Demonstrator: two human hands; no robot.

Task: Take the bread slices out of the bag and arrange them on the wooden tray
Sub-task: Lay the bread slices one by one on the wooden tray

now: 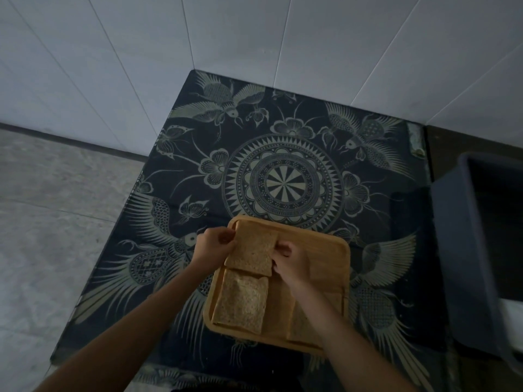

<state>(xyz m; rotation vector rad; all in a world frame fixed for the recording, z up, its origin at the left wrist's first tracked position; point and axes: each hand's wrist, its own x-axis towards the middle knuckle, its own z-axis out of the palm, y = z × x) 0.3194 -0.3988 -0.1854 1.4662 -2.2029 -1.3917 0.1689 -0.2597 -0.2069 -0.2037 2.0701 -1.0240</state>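
Walls: pale panels (pixel 254 29) with thin diagonal seams fill the upper part of the frame — two walls meet in a corner at upper centre.
Floor: grey mottled tiles (pixel 56 222) at the left, edged by a dark skirting strip (pixel 70 140) along the foot of the wall.
Table: centre of the frame, set into the corner, covered by a dark cloth (pixel 283 165) printed with pale birds, flowers, butterflies and a round medallion.
Bin: a dark blue-grey open container (pixel 481 250) at the right edge, just beside the table.
Light: dim and even — no window or lamp in view.
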